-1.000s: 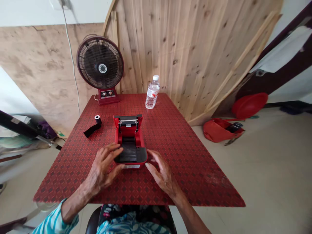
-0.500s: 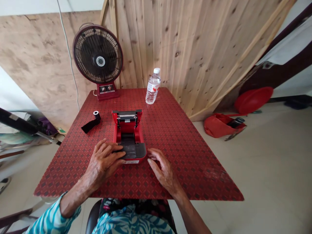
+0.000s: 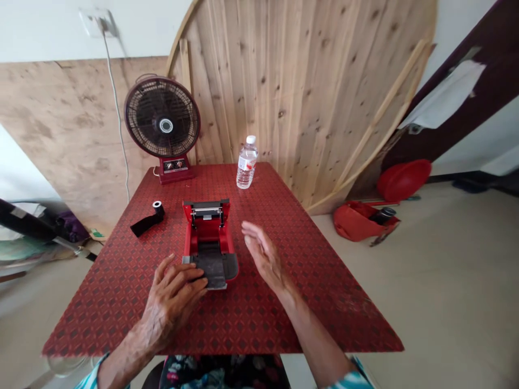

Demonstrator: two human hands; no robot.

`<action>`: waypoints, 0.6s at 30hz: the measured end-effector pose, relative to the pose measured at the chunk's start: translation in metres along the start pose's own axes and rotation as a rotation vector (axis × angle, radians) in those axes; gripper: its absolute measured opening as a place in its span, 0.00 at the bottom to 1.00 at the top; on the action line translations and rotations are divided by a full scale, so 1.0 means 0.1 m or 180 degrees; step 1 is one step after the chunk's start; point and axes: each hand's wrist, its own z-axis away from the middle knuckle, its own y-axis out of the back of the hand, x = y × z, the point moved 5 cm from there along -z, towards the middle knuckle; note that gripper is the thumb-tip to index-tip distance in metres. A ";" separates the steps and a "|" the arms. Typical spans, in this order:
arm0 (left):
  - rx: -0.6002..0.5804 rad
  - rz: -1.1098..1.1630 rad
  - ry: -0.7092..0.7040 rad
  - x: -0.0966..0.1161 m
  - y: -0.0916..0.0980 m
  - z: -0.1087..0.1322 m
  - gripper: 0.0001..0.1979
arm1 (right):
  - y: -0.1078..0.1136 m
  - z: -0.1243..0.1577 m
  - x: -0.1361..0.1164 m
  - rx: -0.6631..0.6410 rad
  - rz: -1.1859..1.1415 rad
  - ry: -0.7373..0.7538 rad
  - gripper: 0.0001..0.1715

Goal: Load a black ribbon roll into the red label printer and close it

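Observation:
A small red and black label printer (image 3: 232, 266) stands on the table with its lid (image 3: 206, 209) swung up. From inside it a dark strip (image 3: 213, 270) runs over the front and hangs slightly past the edge. My left hand (image 3: 172, 294) lies on the front left of the printer, fingers stretched and fingertips touching the strip's left side. To the right of the printer, my right hand (image 3: 265, 254) is raised and apart from it, fingers extended with nothing in them. Left of the printer lies a black roll (image 3: 158, 208) with a length of its band unrolled.
The table (image 3: 308, 302) has a red patterned cover. At its back stand a dark red fan (image 3: 162, 124) and a water bottle (image 3: 246, 165). A wooden panel (image 3: 292, 81) leans behind it. On the floor at right are a red bag (image 3: 351, 221) and a red basin (image 3: 405, 181).
My right hand has left the printer's right front corner and moved up and away. The strip now reaches past the printer's front edge. My left hand stays at the front left. The view has tilted upward.

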 end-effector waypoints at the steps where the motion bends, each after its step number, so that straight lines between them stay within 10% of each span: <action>1: 0.0035 -0.0019 0.0006 0.00 0.00 0.01 0.06 | -0.03 -0.18 0.01 0.0040 -0.0149 -0.0055 0.24; 7: 0.0026 0.0041 0.0175 0.02 -0.03 0.07 0.07 | -0.27 -0.77 0.16 0.0017 -0.0586 -0.0426 0.33; 18: -0.0059 0.0132 0.0321 -0.02 -0.10 0.18 0.09 | -0.26 -0.08 0.06 0.0136 -0.0075 -0.0245 0.12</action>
